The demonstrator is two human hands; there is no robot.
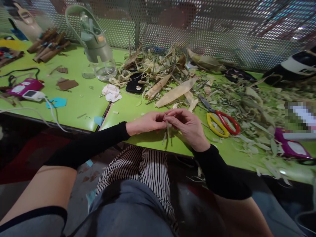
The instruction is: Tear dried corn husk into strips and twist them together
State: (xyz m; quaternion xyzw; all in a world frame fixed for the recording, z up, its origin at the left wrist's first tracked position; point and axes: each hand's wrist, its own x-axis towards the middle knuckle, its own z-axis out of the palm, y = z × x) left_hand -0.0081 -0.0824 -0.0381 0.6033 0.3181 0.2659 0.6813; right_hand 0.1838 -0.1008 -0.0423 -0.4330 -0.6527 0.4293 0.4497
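Near the front edge of the green table, my left hand [151, 121] and my right hand [189, 126] meet fingertip to fingertip. Both are closed in a pinch on a small bundle of thin green leaf strips [168, 135], whose ends hang down below the fingers. Its upper part is hidden by the fingers. Just right of my right hand lie scissors [219, 123] with one yellow and one red handle. Beyond my hands are broad dried husk leaves [176, 92] and a heap of shredded leaf pieces [158, 64].
A clear bottle with a green lid [100, 49] stands at the back left, near a black phone [135, 83] and crumpled tissue [111, 93]. Brown rolled sticks [49, 46] lie far left. Leaf scraps [247, 108] cover the right side. A perforated screen [197, 29] closes the back.
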